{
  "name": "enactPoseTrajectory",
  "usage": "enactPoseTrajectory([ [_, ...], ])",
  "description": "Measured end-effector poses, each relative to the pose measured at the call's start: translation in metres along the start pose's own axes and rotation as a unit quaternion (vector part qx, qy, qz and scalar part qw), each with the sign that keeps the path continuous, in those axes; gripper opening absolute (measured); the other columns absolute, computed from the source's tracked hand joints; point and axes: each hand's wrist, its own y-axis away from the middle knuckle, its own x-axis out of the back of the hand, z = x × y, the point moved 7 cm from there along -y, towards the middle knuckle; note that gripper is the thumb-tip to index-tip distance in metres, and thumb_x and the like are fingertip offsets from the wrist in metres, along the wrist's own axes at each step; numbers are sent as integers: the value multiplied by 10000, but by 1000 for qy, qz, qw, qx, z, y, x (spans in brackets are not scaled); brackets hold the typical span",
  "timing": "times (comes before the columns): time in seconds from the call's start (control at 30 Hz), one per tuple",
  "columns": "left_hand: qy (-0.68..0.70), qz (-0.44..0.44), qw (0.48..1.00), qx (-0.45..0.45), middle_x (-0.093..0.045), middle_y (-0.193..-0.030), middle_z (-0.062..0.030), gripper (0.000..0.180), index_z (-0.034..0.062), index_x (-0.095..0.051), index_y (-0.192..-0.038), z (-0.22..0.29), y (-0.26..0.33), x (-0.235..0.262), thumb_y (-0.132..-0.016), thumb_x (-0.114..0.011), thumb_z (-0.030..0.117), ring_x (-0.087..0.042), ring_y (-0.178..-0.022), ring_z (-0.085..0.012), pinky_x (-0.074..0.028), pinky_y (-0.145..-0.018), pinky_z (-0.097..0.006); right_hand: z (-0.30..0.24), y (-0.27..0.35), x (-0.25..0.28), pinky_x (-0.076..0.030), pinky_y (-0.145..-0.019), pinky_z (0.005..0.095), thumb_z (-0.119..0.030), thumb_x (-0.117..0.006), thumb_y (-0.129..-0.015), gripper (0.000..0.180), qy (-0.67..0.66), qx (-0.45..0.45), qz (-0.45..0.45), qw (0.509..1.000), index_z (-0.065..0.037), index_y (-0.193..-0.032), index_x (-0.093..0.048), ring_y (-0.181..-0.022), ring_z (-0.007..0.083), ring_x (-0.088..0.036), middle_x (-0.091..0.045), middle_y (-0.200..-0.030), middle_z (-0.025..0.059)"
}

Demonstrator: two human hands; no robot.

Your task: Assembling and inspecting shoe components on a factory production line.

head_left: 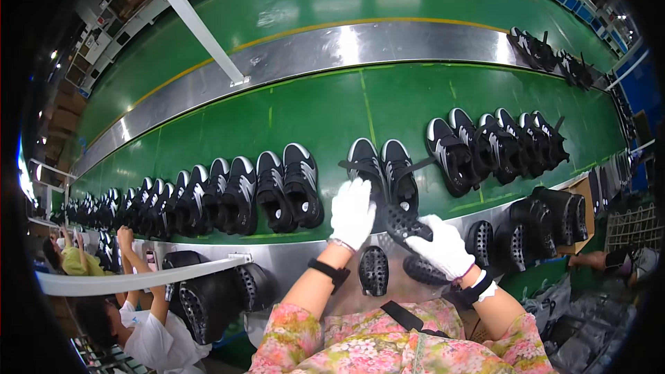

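Two hands: I see both in white gloves, at the green belt (332, 107).
Left hand (352, 212): laid flat, fingers loose, on a black sneaker (366, 163) on the belt.
Right hand (443, 246): grasping a black perforated insole (404, 224), at the belt's near edge.
Neighbours: sneaker pairs (277, 190) along the belt.

Shoe count on the green belt

Two black sneakers (382, 170) by the gloved hands, two more (289, 187) left of those, about six (495, 142) bunched right.
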Motion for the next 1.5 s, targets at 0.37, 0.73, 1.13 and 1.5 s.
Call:
enactPoseTrajectory([
  [0.37, -64, -155, 982, -90, -602, -817, -88, 267, 117, -628, -1007, -15, -55, -26, -806, -674, 287, -582, -838, -287, -411, -754, -448, -21, -86, -50, -528, -679, 488, -442, -686, -835, 455, 135, 79, 4, 988, -16, -917, -553, -743, 417, -659, -655, -752, 219],
  [0.73, -64, -94, 992, -45, -617, -814, -90, 184, 121, -638, -893, -50, -49, -7, -815, -662, 286, -599, -812, -277, -442, -708, -422, -42, -124, -90, -540, -632, 428, -374, -666, -873, 403, 215, 183, 32, 959, -26, -1022, -528, -718, 322, -679, -660, -788, 155],
  [1.13, 15, -75, 997, 6, -642, -847, -116, 225, 115, -671, -952, -50, -55, -7, -843, -667, 312, -620, -838, -319, -501, -742, -443, -41, -121, -77, -525, -774, 452, -358, -744, -804, 493, 125, 153, 22, 980, -27, -1111, -548, -894, 377, -651, -629, -949, 188],
  [1.5, -47, -106, 993, -30, -591, -800, -116, 127, 84, -640, -929, -14, -28, -18, -874, -546, 150, -592, -798, -311, -467, -706, -448, 11, -161, -120, -510, -811, 490, -280, -635, -869, 317, 103, 71, 51, 991, -50, -1062, -533, -946, 443, -622, -621, -1005, 231],
])
